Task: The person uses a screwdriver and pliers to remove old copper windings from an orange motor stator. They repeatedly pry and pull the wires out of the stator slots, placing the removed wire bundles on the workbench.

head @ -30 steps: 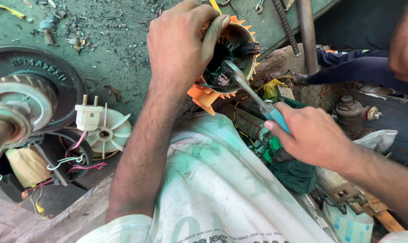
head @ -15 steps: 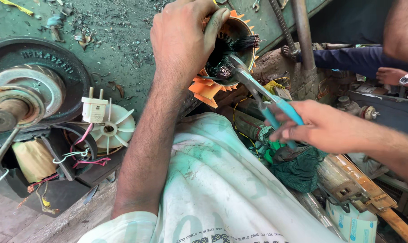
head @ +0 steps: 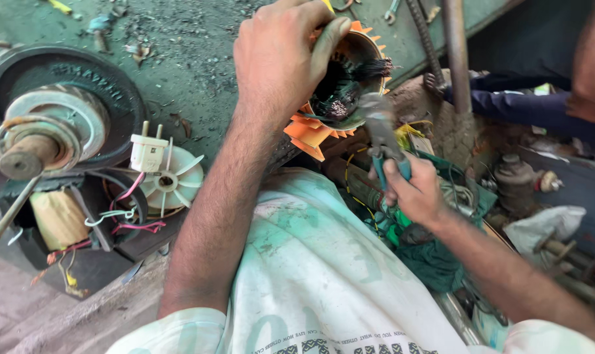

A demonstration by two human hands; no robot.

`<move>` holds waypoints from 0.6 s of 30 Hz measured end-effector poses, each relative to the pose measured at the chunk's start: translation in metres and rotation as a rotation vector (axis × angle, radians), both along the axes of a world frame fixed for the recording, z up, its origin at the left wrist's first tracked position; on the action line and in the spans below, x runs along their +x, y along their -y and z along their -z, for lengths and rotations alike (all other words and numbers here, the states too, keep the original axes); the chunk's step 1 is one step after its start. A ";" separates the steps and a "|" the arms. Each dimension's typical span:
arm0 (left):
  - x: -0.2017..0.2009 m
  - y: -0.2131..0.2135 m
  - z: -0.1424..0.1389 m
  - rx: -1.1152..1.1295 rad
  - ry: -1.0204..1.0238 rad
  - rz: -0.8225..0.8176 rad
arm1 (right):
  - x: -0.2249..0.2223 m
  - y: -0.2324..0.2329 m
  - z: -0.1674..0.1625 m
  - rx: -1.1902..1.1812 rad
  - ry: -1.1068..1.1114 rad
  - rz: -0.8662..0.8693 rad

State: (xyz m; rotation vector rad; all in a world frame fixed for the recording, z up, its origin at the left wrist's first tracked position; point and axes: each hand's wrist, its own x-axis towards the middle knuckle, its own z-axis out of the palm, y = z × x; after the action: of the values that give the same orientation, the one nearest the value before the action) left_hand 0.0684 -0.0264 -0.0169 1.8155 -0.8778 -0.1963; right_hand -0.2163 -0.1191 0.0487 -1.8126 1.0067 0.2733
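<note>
The left hand (head: 281,62) gripped the orange motor (head: 340,85); the right hand (head: 412,193) closed its fingers around pliers (head: 381,131) at the windings.

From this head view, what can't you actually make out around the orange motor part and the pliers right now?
Head view, the only one:
- Pliers: tips blurred where they meet the dark windings; whether they grip a wire cannot be told.
- Orange finned motor part: left hand covers its top and left side.
- Right hand: its fingers hide most of the blue handles.
- Another person's sleeve: cut off by the right edge.
</note>
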 end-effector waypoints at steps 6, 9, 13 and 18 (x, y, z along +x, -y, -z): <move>-0.002 0.002 0.003 -0.001 0.082 -0.001 | -0.008 0.030 0.015 -0.034 0.284 0.218; -0.004 0.003 0.005 -0.009 0.091 -0.023 | 0.000 0.073 0.019 -0.228 0.220 0.108; 0.000 0.001 -0.003 -0.029 0.130 0.021 | 0.024 0.114 0.023 -0.491 0.033 -0.176; -0.007 -0.012 -0.033 -0.305 0.104 -0.069 | 0.069 0.145 0.030 -0.493 0.079 -0.239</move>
State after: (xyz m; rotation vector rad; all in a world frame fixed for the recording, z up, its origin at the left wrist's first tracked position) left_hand 0.0618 -0.0141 0.0161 1.5781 -0.8645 0.0737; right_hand -0.1470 -0.2637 0.0189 -2.3781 0.8487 0.0987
